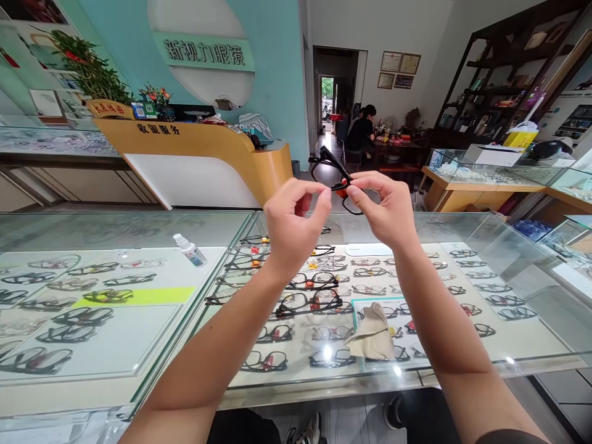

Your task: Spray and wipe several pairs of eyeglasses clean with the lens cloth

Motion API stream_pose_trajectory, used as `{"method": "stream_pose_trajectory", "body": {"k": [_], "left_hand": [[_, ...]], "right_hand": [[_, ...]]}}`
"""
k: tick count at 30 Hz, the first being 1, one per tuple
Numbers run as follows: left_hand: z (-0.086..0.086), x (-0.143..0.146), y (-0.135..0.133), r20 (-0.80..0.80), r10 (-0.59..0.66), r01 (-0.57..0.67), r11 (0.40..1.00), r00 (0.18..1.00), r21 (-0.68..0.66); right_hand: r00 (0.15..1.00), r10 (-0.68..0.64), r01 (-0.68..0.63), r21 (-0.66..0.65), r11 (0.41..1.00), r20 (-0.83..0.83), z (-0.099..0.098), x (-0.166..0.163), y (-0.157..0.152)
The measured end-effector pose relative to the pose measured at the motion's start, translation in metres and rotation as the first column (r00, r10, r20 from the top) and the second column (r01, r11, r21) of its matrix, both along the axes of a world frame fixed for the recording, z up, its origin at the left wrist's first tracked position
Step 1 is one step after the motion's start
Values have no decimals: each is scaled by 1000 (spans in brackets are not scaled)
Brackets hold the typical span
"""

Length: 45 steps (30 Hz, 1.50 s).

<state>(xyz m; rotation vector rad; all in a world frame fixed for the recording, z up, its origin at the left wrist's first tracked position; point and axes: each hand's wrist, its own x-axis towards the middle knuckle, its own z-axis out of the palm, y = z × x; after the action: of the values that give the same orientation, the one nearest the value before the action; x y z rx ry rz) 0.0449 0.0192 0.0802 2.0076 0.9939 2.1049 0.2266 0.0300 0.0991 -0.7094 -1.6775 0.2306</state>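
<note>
I hold a pair of black-framed glasses (329, 165) raised above a glass display counter (462, 364). My right hand (383, 206) pinches the frame near an orange tag at its middle. My left hand (293, 216) is closed in a pinch just left of the frame, thumb and fingertips meeting at its near edge. Two more pairs of black glasses (309, 291) lie on the counter top below my hands. A beige cleaning cloth (372, 333) lies crumpled on the glass to the right of them.
A small white spray bottle (189, 249) lies on the counter at the left. Rows of glasses fill the cases under the glass. A yellow cashier desk (203, 145) stands behind, and a person sits at a table (361, 132) in the back.
</note>
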Motion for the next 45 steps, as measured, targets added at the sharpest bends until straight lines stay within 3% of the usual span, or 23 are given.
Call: {"method": "stream_pose_trajectory", "body": {"k": [5,12,17,20,22,25,27,31,34,45], "left_hand": [[-1,4,-2,151,-166,203,938,974,-281],[-2,2,8,292,-214,314,880,932,-358],[-3,-7,17,281,-244,338,867,928,-366],[2,-19,22,112,-224,251,878,968,-408],[3,-28,27,-47,-182,142,882,982,-449],[-2,-37,40,-321,-78,-89,876,944,-474],[-12,-39,51,-523,-26,-260,847,852,-465],[-39,-35,71,-841,-82,-543,729,535,-417],[-57,-32,79,-900,-174,-629,662,400,-408],[-90,-26,94,-916,-196,-704,591,349,-395]], "right_hand": [[988,-155,152,137,979,8,-10,-20,-6],[946,-301,275,191,942,123,-19,-29,-10],[960,-218,204,98,974,177,-12,-31,-21],[981,-158,156,19,988,117,-16,-25,-20],[972,-233,234,-64,970,30,-31,-14,-11],[965,-263,246,-393,886,10,-71,12,12],[972,-233,208,-550,809,23,-101,29,28],[971,-239,198,-640,743,23,-144,47,55],[975,-221,177,-673,718,21,-157,48,67],[990,-124,130,-733,668,62,-171,42,76]]}}
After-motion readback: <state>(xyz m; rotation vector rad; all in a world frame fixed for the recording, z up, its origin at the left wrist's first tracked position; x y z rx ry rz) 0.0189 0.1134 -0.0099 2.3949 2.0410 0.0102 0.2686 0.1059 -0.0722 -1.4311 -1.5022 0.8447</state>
